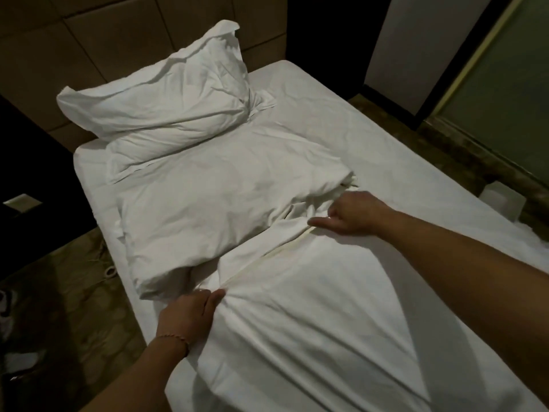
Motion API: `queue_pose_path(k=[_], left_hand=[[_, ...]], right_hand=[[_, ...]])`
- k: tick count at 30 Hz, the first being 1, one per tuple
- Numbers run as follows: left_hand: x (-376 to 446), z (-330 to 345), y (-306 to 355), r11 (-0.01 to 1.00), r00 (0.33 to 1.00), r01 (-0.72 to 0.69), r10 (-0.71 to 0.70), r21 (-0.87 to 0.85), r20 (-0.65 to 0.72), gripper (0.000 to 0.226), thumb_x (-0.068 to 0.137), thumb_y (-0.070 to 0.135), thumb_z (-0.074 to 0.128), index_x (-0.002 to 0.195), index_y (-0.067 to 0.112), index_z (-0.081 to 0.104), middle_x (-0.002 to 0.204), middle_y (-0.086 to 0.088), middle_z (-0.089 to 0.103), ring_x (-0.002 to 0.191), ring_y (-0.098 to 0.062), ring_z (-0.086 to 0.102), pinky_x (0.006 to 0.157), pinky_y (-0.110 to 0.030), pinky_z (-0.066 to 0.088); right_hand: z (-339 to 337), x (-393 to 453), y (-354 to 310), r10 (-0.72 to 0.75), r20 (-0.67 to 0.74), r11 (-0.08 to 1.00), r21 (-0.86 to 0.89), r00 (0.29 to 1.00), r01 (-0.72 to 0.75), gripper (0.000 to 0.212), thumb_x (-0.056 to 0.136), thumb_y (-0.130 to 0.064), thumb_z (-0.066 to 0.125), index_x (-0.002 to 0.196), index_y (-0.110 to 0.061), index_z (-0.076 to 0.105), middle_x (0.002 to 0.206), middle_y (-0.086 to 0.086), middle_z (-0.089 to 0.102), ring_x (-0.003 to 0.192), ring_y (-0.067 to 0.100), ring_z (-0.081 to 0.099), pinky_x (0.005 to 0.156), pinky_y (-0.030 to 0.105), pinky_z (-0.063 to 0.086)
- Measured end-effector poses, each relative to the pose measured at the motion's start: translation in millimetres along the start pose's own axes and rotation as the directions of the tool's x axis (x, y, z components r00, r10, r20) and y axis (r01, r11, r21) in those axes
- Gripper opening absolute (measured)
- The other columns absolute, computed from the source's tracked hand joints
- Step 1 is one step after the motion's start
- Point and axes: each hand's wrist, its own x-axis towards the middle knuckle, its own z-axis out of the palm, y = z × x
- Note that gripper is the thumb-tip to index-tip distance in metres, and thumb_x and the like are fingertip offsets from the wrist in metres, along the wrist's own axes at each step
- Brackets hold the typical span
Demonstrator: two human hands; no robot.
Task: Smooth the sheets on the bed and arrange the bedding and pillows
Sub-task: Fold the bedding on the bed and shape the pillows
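Observation:
A bed (341,120) covered by a white fitted sheet fills the view. Two white pillows lie at its head: one (166,93) propped against the headboard, a flatter one (214,203) in front of it. A white duvet (320,322) is bunched over the near half of the bed. My left hand (190,316) pinches the duvet's top edge near the left side of the bed. My right hand (353,214) grips the same edge further right, beside the flatter pillow's corner.
A padded brown headboard (89,34) stands behind the pillows. Patterned carpet (74,292) lies left of the bed, with dark furniture (26,162) beyond it. A frosted glass panel (511,93) and a white object (502,200) are at the right.

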Motion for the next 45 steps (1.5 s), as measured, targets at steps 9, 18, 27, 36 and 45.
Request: queue_pose_path(k=[9,18,27,36,45], left_hand=[[29.7,-17.6,-5.2,0.993,0.994,0.098,-0.100,-0.060,-0.038,0.057,0.099,0.061,0.029,0.090,0.025,0.071,0.095,-0.004,0.074,0.090,-0.027,0.068,0.074,-0.033,0.052],[29.1,2.8,-10.2,0.989,0.989,0.145,-0.146,-0.034,-0.029,0.056,0.102,0.055,0.026,0.099,0.025,0.073,0.094,-0.006,0.075,0.090,-0.026,0.069,0.077,-0.033,0.053],[-19.5,10.5,17.1,0.984,0.986,0.130,-0.141,-0.124,-0.086,0.059,0.091,0.071,0.009,0.090,0.030,0.052,0.089,0.004,0.064,0.077,-0.016,0.064,0.073,-0.036,0.055],[-72.7,6.5,63.0,0.995,0.983,-0.104,0.104,0.006,-0.152,0.044,0.098,0.057,0.037,0.105,0.019,0.058,0.110,-0.002,0.054,0.105,-0.025,0.051,0.079,-0.042,0.051],[-156.4,28.1,93.0,0.935,0.950,-0.303,0.311,0.183,-0.015,0.065,0.094,0.071,0.023,0.118,0.019,0.052,0.120,-0.004,0.050,0.115,-0.027,0.045,0.094,-0.044,0.038]], right_hand=[[-25.0,79.3,-10.9,-0.190,-0.162,0.907,-0.407,0.968,0.110,0.077,0.090,-0.074,0.011,0.063,-0.017,0.054,0.065,0.005,0.060,0.061,0.027,0.059,0.059,0.027,0.038],[114.1,28.3,14.6,0.082,-0.403,0.952,-0.240,0.912,-0.192,0.082,0.102,-0.060,0.015,0.043,-0.016,0.052,0.040,0.006,0.049,0.035,0.027,0.052,0.045,0.029,0.038],[74.6,11.5,-35.7,0.055,-0.144,0.977,-0.196,0.988,-0.083,0.075,0.095,-0.060,0.008,0.072,-0.019,0.066,0.076,0.008,0.070,0.080,0.030,0.067,0.076,0.039,0.043],[40.9,-76.7,-137.2,0.070,-0.319,0.996,-0.032,0.945,-0.084,0.060,0.099,-0.049,0.021,0.063,-0.016,0.056,0.066,0.007,0.061,0.068,0.032,0.059,0.067,0.039,0.040],[87.5,-229.0,-173.8,0.349,-0.380,0.931,0.036,0.857,-0.363,0.048,0.099,-0.049,0.029,0.073,-0.016,0.052,0.071,0.003,0.054,0.070,0.028,0.054,0.065,0.037,0.039]])
